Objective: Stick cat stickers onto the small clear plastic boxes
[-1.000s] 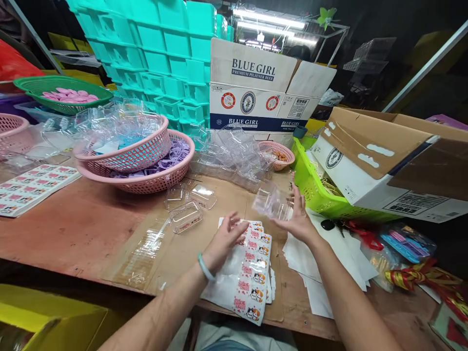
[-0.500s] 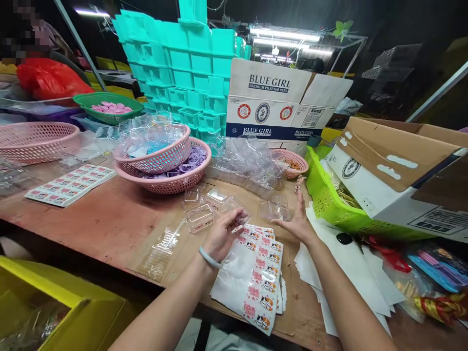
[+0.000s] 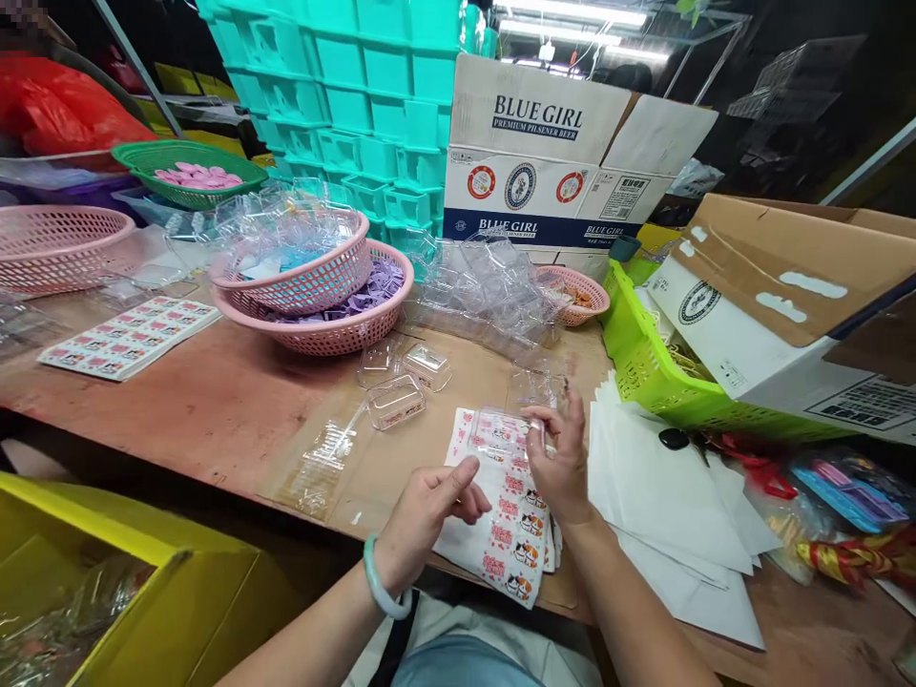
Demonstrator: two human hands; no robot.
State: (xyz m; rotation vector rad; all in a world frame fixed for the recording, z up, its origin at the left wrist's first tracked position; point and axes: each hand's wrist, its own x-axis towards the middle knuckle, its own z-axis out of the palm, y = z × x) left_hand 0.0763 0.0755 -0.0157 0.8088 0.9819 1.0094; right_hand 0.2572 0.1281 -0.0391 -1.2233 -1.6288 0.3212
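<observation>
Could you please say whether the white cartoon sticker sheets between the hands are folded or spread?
Spread: the white cartoon sticker sheets lie flat on brown cardboard, no fold visible.

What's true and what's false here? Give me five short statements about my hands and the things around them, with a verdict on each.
1. The right hand holds a clear plastic box. True.
2. The pale bangle circles the right wrist. False: it circles the wrist of the left hand.
3. The sticker sheets show cartoon animals. True.
4. The black oval object lies on the sticker sheets. False: it lies on the white papers.
5. Pink pieces lie in the green basket. True.
</observation>
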